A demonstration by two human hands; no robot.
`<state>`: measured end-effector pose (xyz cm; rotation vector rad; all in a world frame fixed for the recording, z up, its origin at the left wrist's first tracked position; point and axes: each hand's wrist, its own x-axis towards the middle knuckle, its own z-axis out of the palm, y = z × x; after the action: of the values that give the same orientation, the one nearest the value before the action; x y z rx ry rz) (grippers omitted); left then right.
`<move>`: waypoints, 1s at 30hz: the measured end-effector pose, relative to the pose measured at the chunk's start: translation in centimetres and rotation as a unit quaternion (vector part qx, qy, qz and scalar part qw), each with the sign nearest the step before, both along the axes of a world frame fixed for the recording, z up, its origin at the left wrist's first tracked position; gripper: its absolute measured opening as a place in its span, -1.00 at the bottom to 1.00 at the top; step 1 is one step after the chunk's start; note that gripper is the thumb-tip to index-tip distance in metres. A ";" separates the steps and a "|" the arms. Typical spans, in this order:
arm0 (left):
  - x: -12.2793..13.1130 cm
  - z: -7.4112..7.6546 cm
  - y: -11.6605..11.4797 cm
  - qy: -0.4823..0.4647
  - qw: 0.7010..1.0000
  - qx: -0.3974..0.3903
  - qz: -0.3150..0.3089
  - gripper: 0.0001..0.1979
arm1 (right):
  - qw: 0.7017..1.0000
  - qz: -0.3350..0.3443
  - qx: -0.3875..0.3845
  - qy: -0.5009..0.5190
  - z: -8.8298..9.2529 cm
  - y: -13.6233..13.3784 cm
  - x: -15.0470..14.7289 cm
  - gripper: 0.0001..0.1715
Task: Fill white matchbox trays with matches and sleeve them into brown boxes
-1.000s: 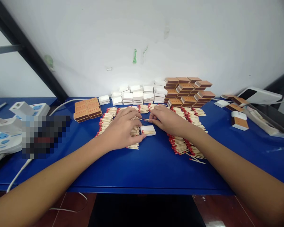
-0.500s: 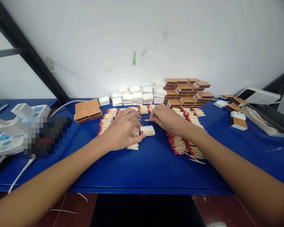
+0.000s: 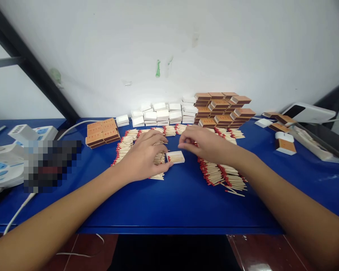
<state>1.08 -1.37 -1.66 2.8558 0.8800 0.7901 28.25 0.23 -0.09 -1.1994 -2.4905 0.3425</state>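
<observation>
A small white matchbox tray (image 3: 181, 159) lies on the blue table with several red-headed matches in it. My left hand (image 3: 147, 154) grips the tray's left end, thumb at the near corner and fingers at the far one. Under and behind that hand lie loose matches (image 3: 124, 145), partly covered by it. Just beyond the tray's right end hovers my right hand (image 3: 199, 141), its fingers curled in, with no match showing at the fingertips. Below my right wrist spreads a large pile of matches (image 3: 211, 172).
White trays (image 3: 161, 114) and brown matchboxes (image 3: 219, 103) are stacked along the wall. More matchboxes (image 3: 103, 132) stand at left, near a power strip (image 3: 45, 131). A white device (image 3: 309, 113), a white mouse (image 3: 284, 136) and a loose matchbox (image 3: 285, 146) lie at right.
The match that stuck out of my right fingertips no longer shows there, and more matches show in the tray. My right hand has curled; my left hand keeps its place at the tray.
</observation>
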 end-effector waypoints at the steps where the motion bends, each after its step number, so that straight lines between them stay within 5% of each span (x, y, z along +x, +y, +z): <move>1: 0.0 0.0 0.0 0.002 1.000 -0.001 0.001 -0.78 | 0.999 -0.029 0.029 -0.011 0.0 0.6 0.7 -0.76; 6: -0.1 0.0 0.0 0.005 1.000 -0.010 0.008 -0.77 | 0.991 -0.085 0.075 -0.070 -0.2 2.7 3.2 -0.77; 14: -0.1 -0.2 0.1 -0.003 1.000 -0.002 0.006 -0.77 | 0.981 -0.084 0.150 -0.084 -2.2 3.5 1.0 -0.79; 30: 0.0 -0.1 0.1 -0.005 1.000 0.012 0.001 -0.79 | 0.983 -0.078 0.148 -0.081 -2.7 4.0 0.5 -0.76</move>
<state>1.04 -1.28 -1.78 2.8702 0.8777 0.8201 28.74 4.24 -2.84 -1.3268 -2.4482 -0.1673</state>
